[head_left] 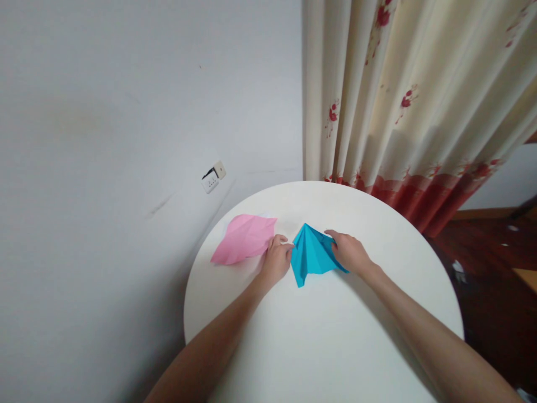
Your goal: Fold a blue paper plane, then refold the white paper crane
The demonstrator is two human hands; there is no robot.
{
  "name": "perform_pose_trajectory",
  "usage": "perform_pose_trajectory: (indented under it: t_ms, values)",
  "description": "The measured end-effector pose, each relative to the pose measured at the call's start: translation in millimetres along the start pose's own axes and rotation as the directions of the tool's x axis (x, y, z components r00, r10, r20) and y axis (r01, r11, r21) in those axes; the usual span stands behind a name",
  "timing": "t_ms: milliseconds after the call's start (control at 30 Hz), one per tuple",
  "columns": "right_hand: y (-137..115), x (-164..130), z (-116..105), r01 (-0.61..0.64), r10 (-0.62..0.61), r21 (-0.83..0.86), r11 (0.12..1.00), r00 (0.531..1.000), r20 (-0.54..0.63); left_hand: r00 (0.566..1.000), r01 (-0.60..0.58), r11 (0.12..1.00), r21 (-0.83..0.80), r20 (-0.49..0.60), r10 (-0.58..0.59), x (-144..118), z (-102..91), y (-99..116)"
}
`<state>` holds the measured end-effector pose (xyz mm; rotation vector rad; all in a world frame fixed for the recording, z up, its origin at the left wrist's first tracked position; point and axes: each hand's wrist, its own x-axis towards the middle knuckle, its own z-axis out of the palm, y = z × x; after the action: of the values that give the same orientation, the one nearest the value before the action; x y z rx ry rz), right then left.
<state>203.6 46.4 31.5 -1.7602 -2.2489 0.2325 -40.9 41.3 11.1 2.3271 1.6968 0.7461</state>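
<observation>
A blue sheet of folded paper (314,253) lies on the round white table (319,336), creased in a fan from a point at its far end. My left hand (277,258) is at its left edge, thumb and fingers closed on the paper there. On the opposite side, my right hand (349,252) grips the right edge, with part of the paper hidden under the fingers. Left of my left hand rests a creased pink sheet of paper (245,239), close to the fingers.
A pale wall (126,168) with a white socket (210,182) runs along the table's left side. Behind the table hangs a cream curtain (369,112) with red flowers and a red hem. Dark floor (482,280) with small white scraps shows at the right.
</observation>
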Motion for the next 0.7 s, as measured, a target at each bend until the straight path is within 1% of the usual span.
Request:
perform_pose_trajectory:
  t_ms: [100, 233, 300, 433, 567, 633, 700]
  values:
    - [1, 3, 5, -0.063, 0.064, 0.034, 0.997, 0.998, -0.009, 1.0, 0.021, 1.0, 0.014, -0.001, -0.021, 10, 4.2, 4]
    - [4, 4, 9, -0.085, 0.085, 0.048, 0.995, 0.996, -0.002, 0.994, 0.104, 0.994, 0.022, -0.035, -0.103, 19, 11.3, 4]
    - [4, 4, 10, -0.086, 0.086, 0.036, 0.996, 0.996, -0.003, 0.991, 0.121, 0.993, 0.014, -0.052, -0.12, 19, 13.7, 4]
    - [2, 7, 14, -0.057, 0.058, 0.024, 0.998, 0.998, -0.027, 0.994, 0.104, 0.994, -0.014, -0.037, -0.104, 18, 16.0, 4]
    - [-1, 13, 17, 0.034, -0.024, 0.122, 0.992, 0.996, -0.087, 0.991, 0.133, 0.989, -0.059, -0.019, -0.135, 19, 15.9, 4]
    - [1, 15, 18, 0.034, -0.019, 0.161, 0.986, 0.995, -0.095, 0.985, 0.167, 0.983, -0.079, -0.019, -0.169, 19, 13.7, 4]
    - [4, 15, 18, 0.002, 0.015, 0.163, 0.987, 0.995, -0.103, 0.981, 0.189, 0.977, -0.094, -0.026, -0.192, 18, 9.2, 6]
